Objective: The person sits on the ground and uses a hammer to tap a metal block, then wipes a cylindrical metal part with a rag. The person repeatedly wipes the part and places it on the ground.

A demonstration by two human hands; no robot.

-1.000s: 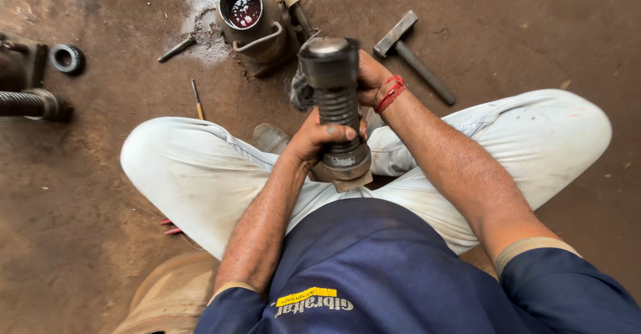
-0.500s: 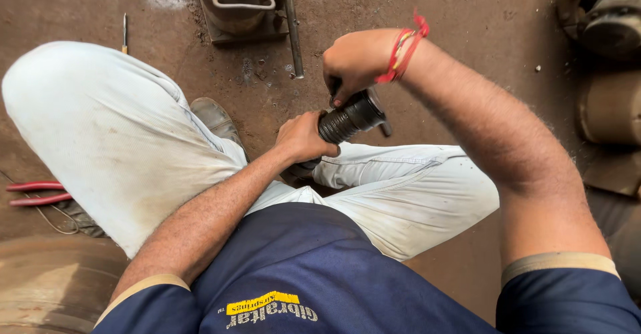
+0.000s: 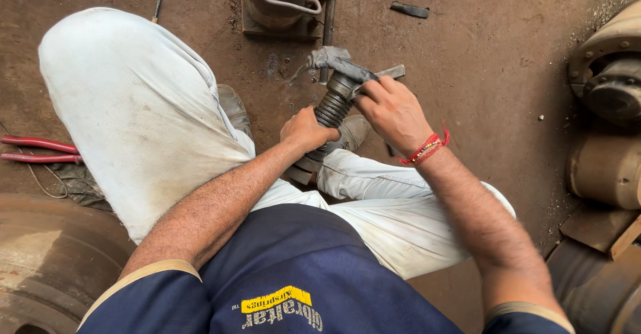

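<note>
Left hand (image 3: 306, 131) is clamping the ribbed black cylinder (image 3: 332, 109), tilted toward 1 o'clock above your shoes | right hand (image 3: 394, 112) is curling closed over its top, pressing a grey rag (image 3: 332, 58), wrist bent.

Bare, oil-stained brown dirt floor (image 3: 481, 80); rusty metal drums (image 3: 604, 167) at right edge; flat daylight.

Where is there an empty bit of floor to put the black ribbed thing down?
The widest bare floor lies between the right hand, the small dark strip and the rusty parts at the right edge. It is crowded ahead by the metal block, and left by the red pliers. The left hand grips the ribbed part.
</note>
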